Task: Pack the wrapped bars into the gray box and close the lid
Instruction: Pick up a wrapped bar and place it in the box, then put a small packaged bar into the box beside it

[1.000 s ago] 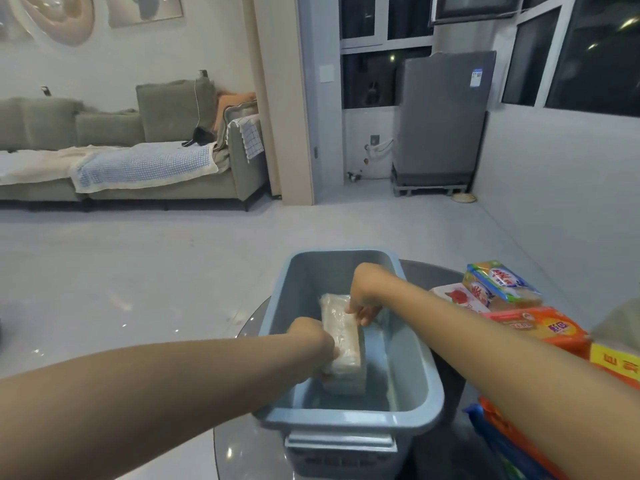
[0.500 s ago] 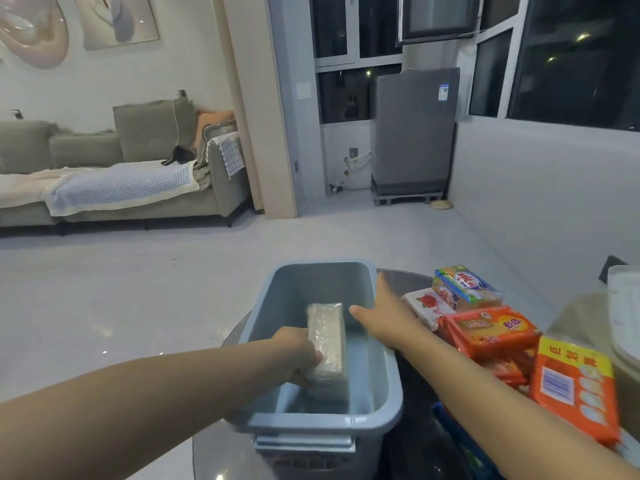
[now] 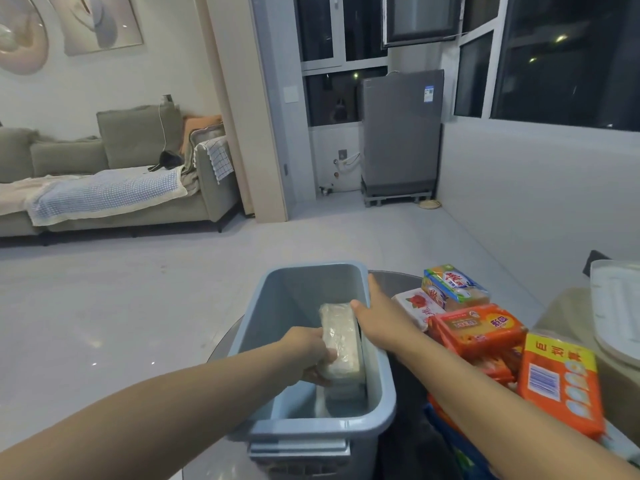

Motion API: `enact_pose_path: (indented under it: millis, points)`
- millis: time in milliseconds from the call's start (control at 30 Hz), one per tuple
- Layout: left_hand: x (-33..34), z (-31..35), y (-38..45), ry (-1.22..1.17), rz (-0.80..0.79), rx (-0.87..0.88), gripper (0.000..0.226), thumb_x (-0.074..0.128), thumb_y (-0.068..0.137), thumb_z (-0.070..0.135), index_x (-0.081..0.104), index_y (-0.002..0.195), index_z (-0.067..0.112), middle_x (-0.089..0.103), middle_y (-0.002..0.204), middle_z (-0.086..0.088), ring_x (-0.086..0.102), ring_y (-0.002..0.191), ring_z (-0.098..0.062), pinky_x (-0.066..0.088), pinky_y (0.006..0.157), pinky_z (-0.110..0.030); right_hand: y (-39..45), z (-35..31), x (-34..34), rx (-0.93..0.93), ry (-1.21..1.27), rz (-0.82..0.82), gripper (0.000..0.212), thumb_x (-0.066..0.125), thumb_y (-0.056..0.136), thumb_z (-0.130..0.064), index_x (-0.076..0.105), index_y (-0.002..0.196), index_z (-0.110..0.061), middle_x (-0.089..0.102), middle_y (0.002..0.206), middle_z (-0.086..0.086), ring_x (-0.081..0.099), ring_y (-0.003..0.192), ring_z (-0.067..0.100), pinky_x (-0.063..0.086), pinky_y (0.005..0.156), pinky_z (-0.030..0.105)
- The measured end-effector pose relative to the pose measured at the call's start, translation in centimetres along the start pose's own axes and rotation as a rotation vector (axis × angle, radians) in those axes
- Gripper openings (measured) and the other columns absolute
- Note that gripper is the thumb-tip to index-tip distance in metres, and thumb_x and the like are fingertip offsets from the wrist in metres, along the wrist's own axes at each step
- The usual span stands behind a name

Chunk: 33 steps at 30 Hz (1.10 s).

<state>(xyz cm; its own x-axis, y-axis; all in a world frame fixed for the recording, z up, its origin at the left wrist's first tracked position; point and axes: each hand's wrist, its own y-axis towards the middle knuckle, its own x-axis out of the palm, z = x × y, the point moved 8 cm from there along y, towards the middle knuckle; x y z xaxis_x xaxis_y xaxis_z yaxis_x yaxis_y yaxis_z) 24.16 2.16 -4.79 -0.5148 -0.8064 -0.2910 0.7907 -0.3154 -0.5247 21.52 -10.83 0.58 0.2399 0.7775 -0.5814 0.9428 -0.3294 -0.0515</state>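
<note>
The gray box [image 3: 384, 393] stands open on a round glass table. Inside it my left hand [image 3: 308, 351] grips a clear-wrapped pale bar [image 3: 339, 341] standing on edge against the right wall. My right hand [image 3: 377, 320] lies over the box's right rim, fingers straight, thumb beside the bar, holding nothing. Right of the box lie more wrapped bars: a green-blue one [image 3: 453, 284], a white one with a red flower [image 3: 417, 306], an orange one [image 3: 479, 329] and a large orange pack [image 3: 561, 382].
A white lid-like plastic piece [image 3: 616, 306] lies at the far right edge. A blue pack [image 3: 446, 434] sits under my right forearm. Beyond the table are bare floor, a sofa [image 3: 114, 188] on the left and a gray appliance [image 3: 401, 133] by the window.
My right hand let go of the bar and moved right onto the box's rim. My left hand kept hold of the bar, now nearer the right wall. The view swung right, showing more packs.
</note>
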Motion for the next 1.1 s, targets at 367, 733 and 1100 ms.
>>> enact_pose_path:
  millis: [367,733,1100]
  points:
    - [-0.5,4.0,-2.3,0.421,0.229,0.234,0.048,0.037,0.098,0.032,0.052,0.129,-0.003,0.057,0.133,-0.019,0.058,0.111,-0.03,0.046,0.094,-0.037,-2.0,-0.1,-1.1,-0.044,0.217,0.004,0.044,0.04,0.097,-0.031,0.032,0.14,-0.031,0.052,0.13,0.001,0.048,0.092,0.008,0.039,0.072,0.024]
    - [4.5,13.1,-5.8,0.379,0.382,0.709,0.038,0.041,0.096,0.032,0.052,0.128,0.017,0.062,0.126,-0.005,0.055,0.116,-0.024,0.039,0.105,-0.046,-4.9,3.5,-11.9,-0.142,0.123,0.446,0.024,0.048,0.093,-0.021,0.061,0.113,-0.024,0.068,0.095,-0.002,0.06,0.082,0.008,0.045,0.067,0.021]
    - [13.4,15.6,2.5,0.426,0.155,0.471,0.04,0.044,0.097,0.029,0.045,0.06,0.013,0.051,0.065,-0.008,0.045,0.057,-0.02,0.032,0.051,-0.027,0.5,11.1,-17.3,0.054,-0.06,0.397,0.022,0.054,0.089,-0.019,0.069,0.105,-0.016,0.069,0.107,0.004,0.055,0.087,0.012,0.038,0.073,0.022]
